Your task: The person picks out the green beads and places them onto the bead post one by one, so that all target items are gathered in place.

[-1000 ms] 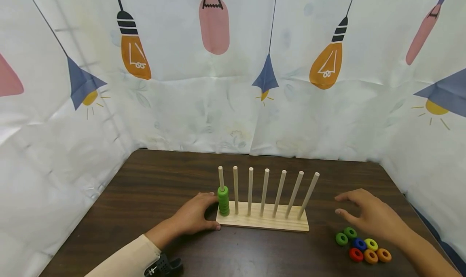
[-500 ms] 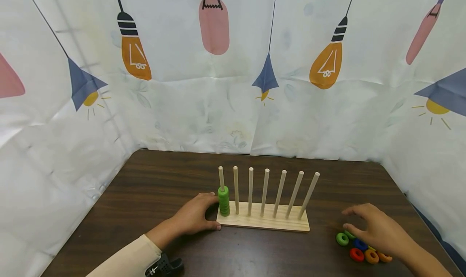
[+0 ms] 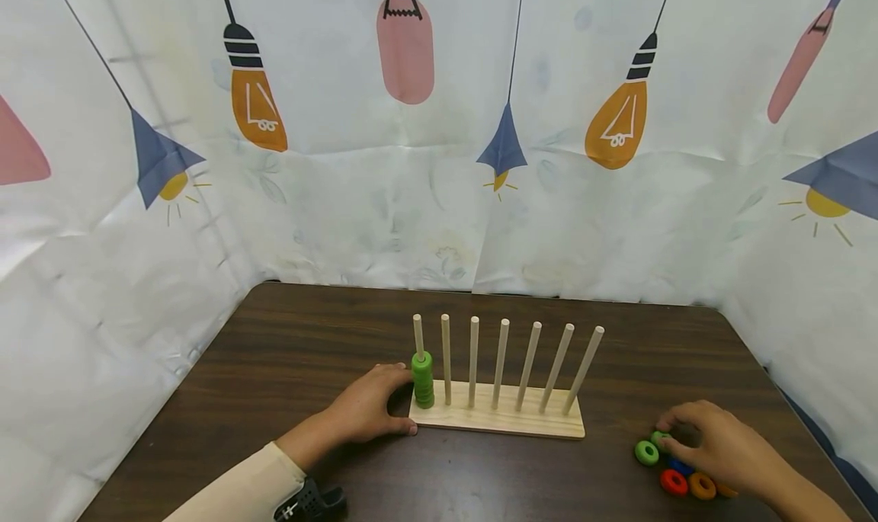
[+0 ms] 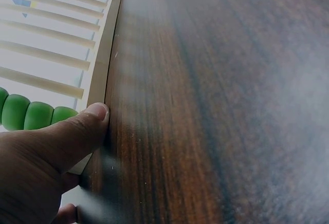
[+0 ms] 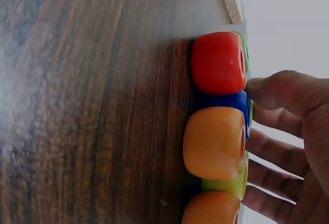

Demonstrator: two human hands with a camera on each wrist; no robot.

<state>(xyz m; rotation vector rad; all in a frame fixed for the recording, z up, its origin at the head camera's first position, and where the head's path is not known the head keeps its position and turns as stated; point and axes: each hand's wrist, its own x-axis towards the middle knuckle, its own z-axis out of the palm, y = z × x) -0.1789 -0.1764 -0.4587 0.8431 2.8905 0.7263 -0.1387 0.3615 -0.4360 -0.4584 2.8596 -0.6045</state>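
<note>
A pale wooden peg stand [image 3: 497,411] with a row of upright rods stands on the table; green beads [image 3: 423,381] are stacked on its leftmost rod. My left hand [image 3: 366,405] grips the stand's left end, thumb on the front edge, as the left wrist view also shows its thumb [image 4: 85,129] there. At the right, my right hand [image 3: 720,442] pinches a green bead [image 3: 660,439] between thumb and index finger, low over a loose group. Another green bead [image 3: 646,453], a red bead [image 3: 674,481] and an orange bead [image 3: 703,486] lie close by.
A blue bead [image 5: 226,100], a yellow bead [image 5: 226,183] and a second orange bead [image 5: 213,208] sit in the group, partly covered by the hand in the head view. The dark wooden table [image 3: 329,324] meets a printed white curtain [image 3: 384,217] behind.
My right hand has come down onto the loose beads, its thumb and index finger closing around a green one. The left hand has stayed on the stand.
</note>
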